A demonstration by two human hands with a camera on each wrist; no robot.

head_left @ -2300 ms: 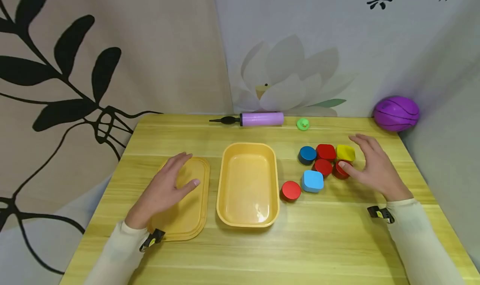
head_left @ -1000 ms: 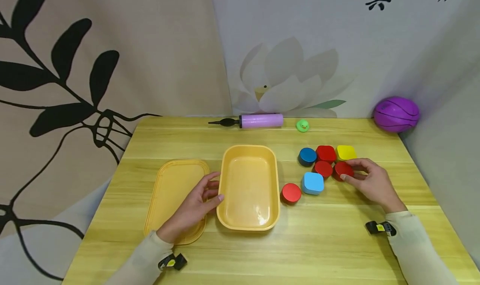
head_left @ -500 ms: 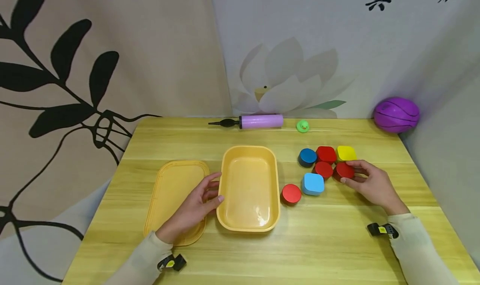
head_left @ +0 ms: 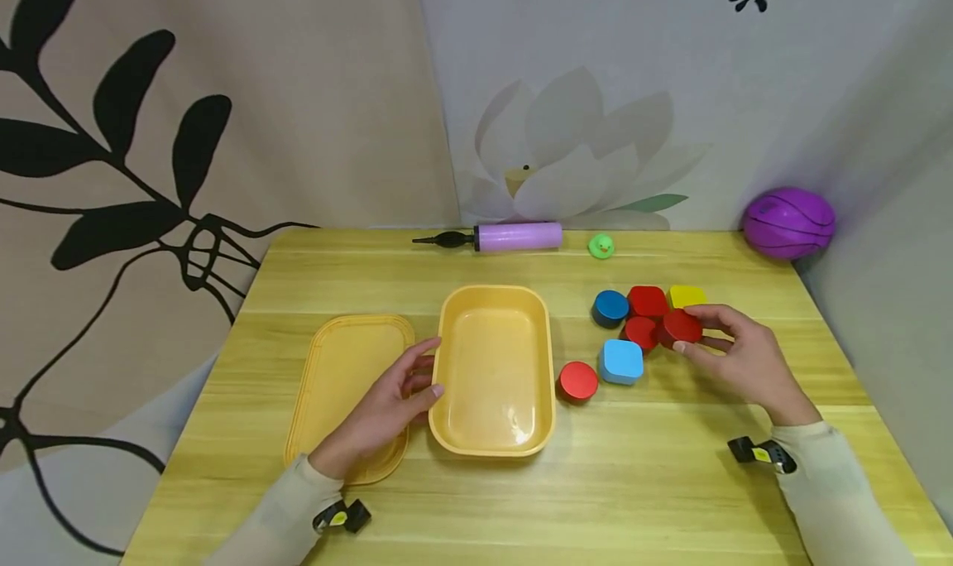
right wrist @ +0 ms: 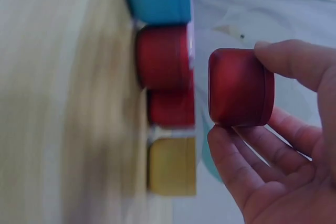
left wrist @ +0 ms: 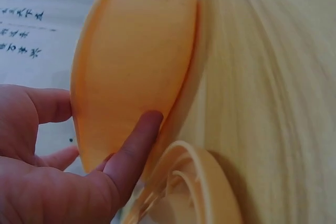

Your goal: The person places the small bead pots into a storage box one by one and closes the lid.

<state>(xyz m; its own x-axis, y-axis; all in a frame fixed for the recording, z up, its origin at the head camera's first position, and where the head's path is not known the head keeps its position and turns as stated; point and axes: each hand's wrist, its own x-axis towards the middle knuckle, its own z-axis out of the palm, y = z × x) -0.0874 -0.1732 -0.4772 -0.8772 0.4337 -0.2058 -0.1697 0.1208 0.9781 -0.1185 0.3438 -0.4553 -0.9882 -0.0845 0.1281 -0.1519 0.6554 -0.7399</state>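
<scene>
Red is filling the person's right grip point(head_left: 748, 363): thumb and fingers are pinching a round red container point(head_left: 679, 328) from opposite sides. In the right wrist view that container is sitting higher than its neighbours, clear of the tabletop point(head_left: 610, 483). On the person's other side, the left grip point(head_left: 383, 413) is resting against the left side of a yellow tub point(head_left: 491, 359), thumb and fingers spread apart and touching its outer wall. Partly beneath that arm, a yellow lid point(head_left: 342, 367) is lying flat just left of the tub.

Close to the raised container, a yellow squarish container point(head_left: 687, 295), a red squarish one point(head_left: 648, 299), a second round red one point(head_left: 639, 332) and a dark blue round one point(head_left: 610, 308) are standing in a cluster. A light blue squarish container point(head_left: 621, 362) is standing at the near edge of that cluster, and another round red one point(head_left: 577, 381) is standing just beside the tub's right side. Along the far edge, a purple pump point(head_left: 519, 237), a small green duck point(head_left: 601, 246) and a purple ball point(head_left: 789, 223) are resting.
</scene>
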